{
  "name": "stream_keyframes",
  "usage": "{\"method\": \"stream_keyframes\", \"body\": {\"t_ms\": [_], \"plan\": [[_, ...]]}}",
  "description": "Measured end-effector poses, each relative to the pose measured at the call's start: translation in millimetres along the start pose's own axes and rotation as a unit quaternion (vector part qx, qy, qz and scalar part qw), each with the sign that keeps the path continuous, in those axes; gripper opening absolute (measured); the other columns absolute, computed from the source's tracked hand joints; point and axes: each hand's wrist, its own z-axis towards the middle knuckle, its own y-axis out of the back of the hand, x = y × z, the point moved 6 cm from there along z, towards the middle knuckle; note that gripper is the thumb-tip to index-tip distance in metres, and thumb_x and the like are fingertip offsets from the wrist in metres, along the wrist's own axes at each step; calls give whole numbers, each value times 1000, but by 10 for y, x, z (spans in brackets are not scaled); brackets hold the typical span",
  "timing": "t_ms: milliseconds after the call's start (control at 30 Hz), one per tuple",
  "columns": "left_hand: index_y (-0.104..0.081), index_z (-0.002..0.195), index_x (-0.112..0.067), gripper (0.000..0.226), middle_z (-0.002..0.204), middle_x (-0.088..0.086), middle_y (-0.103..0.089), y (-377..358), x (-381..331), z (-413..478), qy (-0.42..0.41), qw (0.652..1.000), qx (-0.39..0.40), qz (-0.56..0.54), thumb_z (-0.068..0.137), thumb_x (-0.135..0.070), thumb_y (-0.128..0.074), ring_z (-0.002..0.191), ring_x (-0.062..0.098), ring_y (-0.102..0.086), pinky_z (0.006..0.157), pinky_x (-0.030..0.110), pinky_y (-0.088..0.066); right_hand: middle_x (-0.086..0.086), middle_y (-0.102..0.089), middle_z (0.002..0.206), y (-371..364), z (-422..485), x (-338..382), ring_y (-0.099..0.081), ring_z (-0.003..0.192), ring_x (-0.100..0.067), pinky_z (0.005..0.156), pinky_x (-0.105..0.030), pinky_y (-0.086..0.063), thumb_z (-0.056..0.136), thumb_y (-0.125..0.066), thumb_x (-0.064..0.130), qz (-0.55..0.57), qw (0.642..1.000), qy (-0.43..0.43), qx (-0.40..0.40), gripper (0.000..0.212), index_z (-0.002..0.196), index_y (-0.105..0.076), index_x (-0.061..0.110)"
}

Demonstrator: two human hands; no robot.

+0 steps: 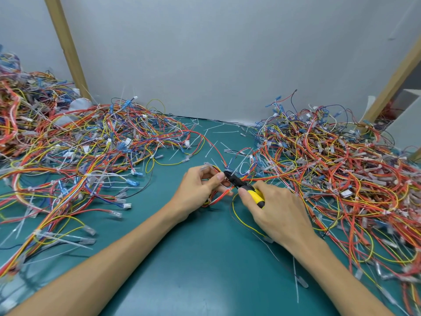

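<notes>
Clipped cable-tie tails (295, 279) lie on the green mat (205, 258) nearer than the fingers and beyond them, so some trimming seems done, with much left; the right hand (275, 208) curls its fingers round yellow-handled cutters (245, 187), the black tip just beside the left fingertips; the left hand (198, 190) pinches a red wire harness (219, 195), fingers narrow; farther out, harness heaps flank left (79, 144) and right (330, 167).

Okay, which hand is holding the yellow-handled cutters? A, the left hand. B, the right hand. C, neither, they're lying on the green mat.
B: the right hand grips the yellow-handled cutters, their black tip at the red wires pinched in the left hand.
</notes>
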Motion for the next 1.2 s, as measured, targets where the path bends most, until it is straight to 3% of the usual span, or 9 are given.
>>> {"method": "stream_keyframes", "body": {"t_ms": [100,200,367,467,567,667,833,1000,1200], "plan": [[-57,85,-6,16,81,2,-73,-5,1,-3,2,1000,3,5,99,-12,-53,70,18,-74,61,32,-44,7,-45,57,-33,20,-19,-47,63,-25,55,-35,-31,86,-19,76,-1,1000,1,8,61,73,-47,22],[-57,84,-6,16,80,1,-73,-9,-3,-8,3,1000,4,9,98,-12,-54,71,19,-74,59,30,-43,5,-42,55,-56,38,-25,-54,65,-30,56,-37,-33,87,-22,73,-7,1000,8,19,59,70,-45,21],[-57,86,-4,15,84,5,-72,-5,-9,-4,-2,1000,3,15,98,-12,-54,72,19,-74,59,25,-46,7,-43,51,-49,27,-49,-48,60,-24,54,-35,-35,86,-19,77,13,1000,-2,5,63,69,-46,22],[-58,88,-1,16,79,2,-73,0,-7,-3,0,1000,5,10,99,-11,-52,71,18,-74,63,26,-48,10,-49,62,-43,8,-47,-50,65,-18,55,-33,-34,86,-19,77,22,1000,2,-7,56,76,-45,29],[-57,88,0,16,79,1,-73,5,-3,8,3,1000,2,4,99,-11,-52,70,16,-73,59,22,-45,14,-49,77,-50,16,-78,-52,76,-15,60,-31,-29,87,-24,76,20,1000,11,-1,47,90,-48,35],[-57,87,-1,17,78,-1,-73,8,-7,12,5,1000,0,-2,99,-12,-52,69,14,-73,54,15,-43,16,-47,80,-58,24,-114,-55,81,-15,63,-29,-30,88,-28,74,19,1000,14,6,46,97,-52,36],[-57,91,2,17,80,3,-73,10,8,17,7,1000,0,-4,99,-12,-52,69,16,-73,56,16,-44,18,-46,83,-47,28,-98,-58,86,-15,65,-28,-31,88,-28,74,12,1000,18,12,52,103,-57,34],[-58,93,6,21,80,5,-74,27,24,25,10,1000,1,-1,99,-13,-53,70,16,-73,57,19,-45,9,-62,84,62,33,-73,-61,84,-19,66,-31,-44,88,-41,70,9,999,30,-23,49,102,-64,29],[-58,88,-1,16,75,-1,-74,29,15,27,12,1000,3,-12,99,-13,-53,71,17,-74,59,20,-46,7,-51,71,51,41,-50,-54,73,-19,58,-33,-39,88,-40,70,15,999,33,-3,43,90,-55,30]]}}
